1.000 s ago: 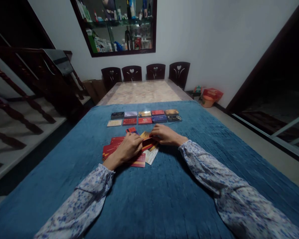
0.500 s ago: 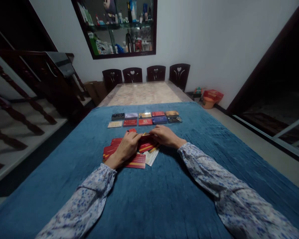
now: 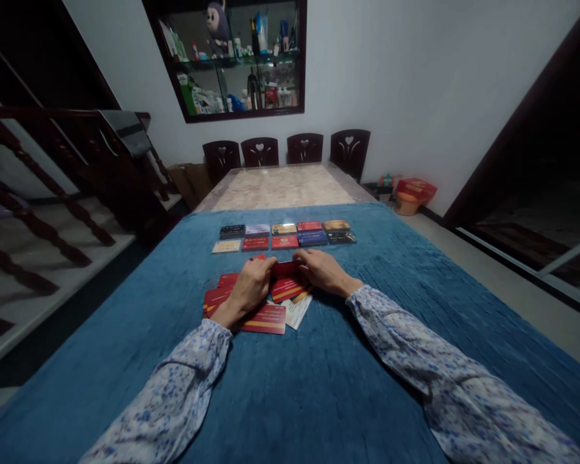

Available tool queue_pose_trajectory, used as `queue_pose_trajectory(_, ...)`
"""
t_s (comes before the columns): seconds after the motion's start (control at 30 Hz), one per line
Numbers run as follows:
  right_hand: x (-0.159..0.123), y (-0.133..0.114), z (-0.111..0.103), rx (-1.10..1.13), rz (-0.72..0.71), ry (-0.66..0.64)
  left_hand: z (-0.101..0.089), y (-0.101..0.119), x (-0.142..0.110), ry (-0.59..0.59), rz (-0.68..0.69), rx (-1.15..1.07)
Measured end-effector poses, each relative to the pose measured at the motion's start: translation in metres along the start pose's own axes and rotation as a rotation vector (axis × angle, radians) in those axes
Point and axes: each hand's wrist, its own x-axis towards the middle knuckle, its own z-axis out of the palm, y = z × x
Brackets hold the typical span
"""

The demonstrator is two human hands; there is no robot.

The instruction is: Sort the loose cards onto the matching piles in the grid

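A loose heap of mostly red cards (image 3: 269,316) lies on the blue cloth (image 3: 319,386) in front of me. My left hand (image 3: 247,289) and my right hand (image 3: 323,270) meet over the heap, and between their fingertips they pinch one dark red card (image 3: 285,268) lifted slightly above the others. Beyond the hands, two neat rows of cards (image 3: 284,236) in red, blue, gold, black and white lie side by side. Both arms wear blue-flecked white sleeves.
Past the cloth the marble tabletop (image 3: 283,187) runs to several dark chairs (image 3: 280,149) at the far end. A wooden stair rail (image 3: 53,187) stands at the left, a glass wall cabinet (image 3: 232,58) hangs above, and a red container (image 3: 413,192) sits on the floor.
The card between my fingers has come up off the heap and a little further away from me. The view has tilted up, so everything sits lower in the picture.
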Motion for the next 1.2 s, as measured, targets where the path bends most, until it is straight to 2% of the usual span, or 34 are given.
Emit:
queue_pose_trajectory(0.33,-0.001,0.000,0.001,0.017,-0.038,0.094,-0.001,0.001,-0.001,0.067,0.006,-0.028)
queue_pose_trajectory(0.57,-0.003,0.003,0.004,0.033,-0.084,0.113,0.008,-0.002,-0.002,0.132,0.001,-0.131)
queue_pose_trajectory(0.83,-0.002,0.004,0.009,0.018,-0.073,0.072,0.008,0.000,-0.002,0.063,-0.010,-0.115)
queue_pose_trajectory(1.03,-0.001,0.004,0.011,0.048,-0.096,0.095,0.003,0.010,-0.002,-0.025,-0.080,-0.022)
queue_pose_trajectory(1.2,0.000,0.007,0.012,0.077,-0.119,0.112,0.001,0.013,-0.001,-0.052,-0.093,0.010)
